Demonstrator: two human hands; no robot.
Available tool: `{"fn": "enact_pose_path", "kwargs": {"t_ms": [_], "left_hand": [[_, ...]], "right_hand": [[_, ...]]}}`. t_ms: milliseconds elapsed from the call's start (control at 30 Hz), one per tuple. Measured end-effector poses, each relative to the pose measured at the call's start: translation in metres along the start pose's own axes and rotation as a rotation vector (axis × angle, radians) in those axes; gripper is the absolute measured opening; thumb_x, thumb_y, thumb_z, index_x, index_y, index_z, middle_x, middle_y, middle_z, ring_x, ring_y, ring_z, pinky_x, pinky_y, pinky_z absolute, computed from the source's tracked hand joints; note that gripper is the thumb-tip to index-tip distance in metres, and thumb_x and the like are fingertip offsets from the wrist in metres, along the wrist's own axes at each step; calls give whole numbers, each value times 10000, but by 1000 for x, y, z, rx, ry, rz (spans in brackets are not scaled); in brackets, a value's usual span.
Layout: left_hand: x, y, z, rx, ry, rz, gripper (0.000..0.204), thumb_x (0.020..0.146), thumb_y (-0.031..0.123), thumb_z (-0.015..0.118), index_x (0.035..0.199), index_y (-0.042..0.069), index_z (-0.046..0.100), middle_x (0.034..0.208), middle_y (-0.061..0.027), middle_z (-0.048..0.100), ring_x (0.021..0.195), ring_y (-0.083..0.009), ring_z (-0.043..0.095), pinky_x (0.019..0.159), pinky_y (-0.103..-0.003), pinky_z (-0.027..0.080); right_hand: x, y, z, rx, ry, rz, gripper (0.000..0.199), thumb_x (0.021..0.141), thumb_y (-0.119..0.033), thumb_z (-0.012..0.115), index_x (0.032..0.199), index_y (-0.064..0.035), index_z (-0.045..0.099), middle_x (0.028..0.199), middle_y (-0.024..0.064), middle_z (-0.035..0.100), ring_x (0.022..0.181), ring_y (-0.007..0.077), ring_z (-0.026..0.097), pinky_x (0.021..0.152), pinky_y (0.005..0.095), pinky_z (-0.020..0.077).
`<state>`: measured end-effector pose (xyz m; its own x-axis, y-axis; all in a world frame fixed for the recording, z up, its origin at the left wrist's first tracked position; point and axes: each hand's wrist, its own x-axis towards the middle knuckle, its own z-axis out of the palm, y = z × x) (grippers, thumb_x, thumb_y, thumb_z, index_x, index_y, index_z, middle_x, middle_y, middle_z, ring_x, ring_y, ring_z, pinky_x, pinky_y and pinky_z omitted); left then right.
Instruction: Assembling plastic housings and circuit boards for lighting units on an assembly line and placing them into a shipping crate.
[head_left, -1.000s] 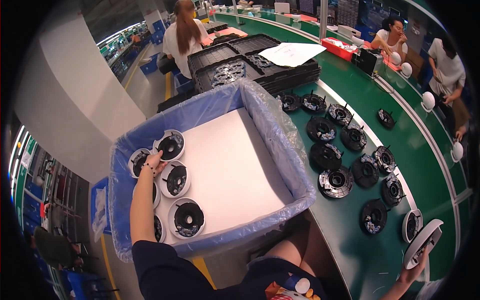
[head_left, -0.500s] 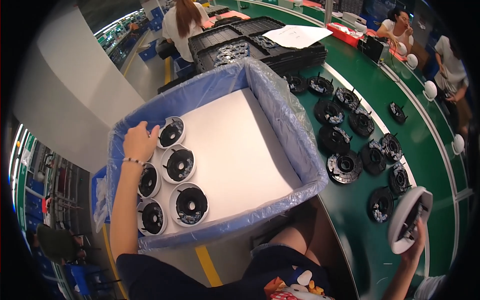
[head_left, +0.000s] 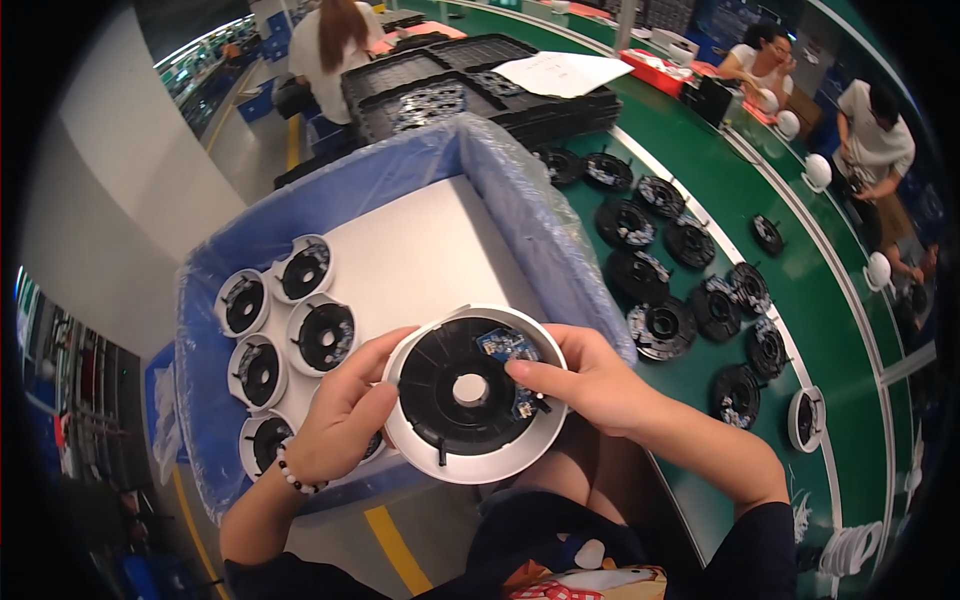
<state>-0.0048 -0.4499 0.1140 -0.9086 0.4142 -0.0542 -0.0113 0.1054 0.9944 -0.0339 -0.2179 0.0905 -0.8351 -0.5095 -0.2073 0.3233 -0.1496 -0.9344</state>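
Observation:
In front of me, over the near side of the bin, both hands hold a round white housing with its open side up. Inside it sits a black disc with a pale round centre and blue circuit board pieces. My left hand grips the left rim, thumb along the edge. My right hand holds the right side, its thumb reaching inside over the circuit board. Below lies a blue bin lined with clear plastic, with a white sheet in it. Several similar filled housings stand along its left side, some partly hidden by my left hand.
Several black discs with circuit boards lie on the green worktop to the right. Another white housing is farther right. Stacked black trays bearing a white paper stand behind the bin. Co-workers are across the worktop.
My left hand has left the housings at the bin's left side and come to the held housing. My right hand has brought it from the right, turning it from its edge to face up.

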Motion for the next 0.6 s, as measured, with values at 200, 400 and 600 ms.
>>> {"fn": "enact_pose_path", "kwargs": {"t_ms": [200, 400, 600], "left_hand": [[-5, -2, -7, 24, 148, -1, 342, 888, 177, 396, 1133, -50, 468, 927, -41, 563, 834, -62, 506, 720, -195, 408], [0, -1, -7, -3, 145, -96, 355, 895, 215, 391, 1132, -34, 480, 850, -17, 560, 712, -46, 502, 611, -181, 400], [5, -7, -9, -69, 143, -79, 347, 897, 224, 388, 1105, -32, 493, 691, -4, 555, 504, -29, 500, 431, -151, 393]], "right_hand": [[23, 11, 11, 41, -36, 43, 241, 827, -174, 570, 980, 12, 559, 757, 16, 585, 579, 47, 538, 435, 164, 424], [27, 9, 2, -7, -49, 48, 235, 824, -167, 575, 971, 16, 560, 765, 12, 581, 604, 43, 528, 474, 166, 423], [27, -6, 9, -19, -60, -22, 252, 781, -90, 618, 987, 38, 549, 851, 64, 611, 741, 87, 574, 655, 227, 483]]}}
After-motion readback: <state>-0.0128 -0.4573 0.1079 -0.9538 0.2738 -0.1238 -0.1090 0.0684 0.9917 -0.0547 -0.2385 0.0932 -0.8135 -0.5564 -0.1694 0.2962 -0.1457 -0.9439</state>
